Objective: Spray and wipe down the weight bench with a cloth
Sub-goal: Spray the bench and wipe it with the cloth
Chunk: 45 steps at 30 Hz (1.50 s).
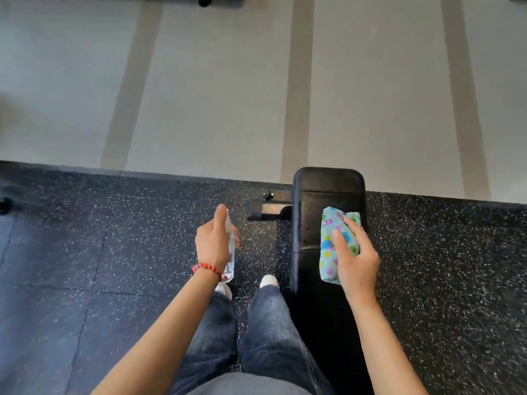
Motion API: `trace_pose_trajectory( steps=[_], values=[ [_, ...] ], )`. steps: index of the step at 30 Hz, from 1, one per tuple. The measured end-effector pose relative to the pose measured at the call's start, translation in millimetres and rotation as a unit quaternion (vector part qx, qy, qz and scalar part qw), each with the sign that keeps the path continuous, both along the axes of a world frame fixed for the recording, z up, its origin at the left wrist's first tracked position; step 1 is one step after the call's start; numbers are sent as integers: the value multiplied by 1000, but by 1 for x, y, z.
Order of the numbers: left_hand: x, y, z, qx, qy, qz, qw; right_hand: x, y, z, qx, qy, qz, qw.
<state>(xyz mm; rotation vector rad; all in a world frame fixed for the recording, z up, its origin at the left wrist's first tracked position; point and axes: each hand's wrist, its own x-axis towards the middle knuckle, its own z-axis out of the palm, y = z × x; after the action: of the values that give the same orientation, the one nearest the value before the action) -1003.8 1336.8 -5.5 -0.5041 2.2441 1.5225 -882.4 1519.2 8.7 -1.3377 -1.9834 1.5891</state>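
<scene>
The bench (328,223), a long black padded thing on a metal frame, is taken as the landmark. It is judged heavy and fixed in place, its vinyl top firm but slightly yielding, smooth and probably slick once wetted; it need not be held at all, only pressed on from above. Its far end reaches the edge of the pale floor (228,95), and its near end is hidden behind the right forearm and leg.

On the bench's right half, near the far end, the cloth (332,246) is laid: soft, light, folded thick, printed with coloured dots. It is pinned flat under the right hand (356,260), whose grip is closed over its right edge with the fingers spread on top. It is best held so, broadly, lest it bunch.

Left of the bench, over the speckled rubber mat (142,238), the spray bottle (231,252) is clasped upright in the left hand (212,243), thumb raised at the top. It is clear, light, rigid plastic, likely slippery if wet.

The frame foot (268,209) projects left of the bench; the person's shoes (269,280) stand just beside it. Nothing is seen to block the pad.
</scene>
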Motion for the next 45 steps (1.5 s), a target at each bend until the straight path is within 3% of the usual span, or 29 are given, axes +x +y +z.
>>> trace_pose_trajectory(
  steps=[11, 20, 28, 32, 45],
  values=[
    [-101, -123, 22, 49, 18, 132, 990, -158, -114, 10, 14, -1, 170, 985],
    [-185, -258, 31, 70, 31, 272, 959, -290, -252, 21, 14, 22, 319, 947],
    [-222, -348, 44, 123, 29, 450, 884, -378, -344, 28, 35, 35, 457, 888],
    [-234, -391, 39, 98, 17, 503, 858, -421, -391, 27, 45, 43, 520, 852],
    [-339, -529, 50, 25, 67, 680, 729, -596, -565, 38, 33, 85, 688, 720]
  ],
)
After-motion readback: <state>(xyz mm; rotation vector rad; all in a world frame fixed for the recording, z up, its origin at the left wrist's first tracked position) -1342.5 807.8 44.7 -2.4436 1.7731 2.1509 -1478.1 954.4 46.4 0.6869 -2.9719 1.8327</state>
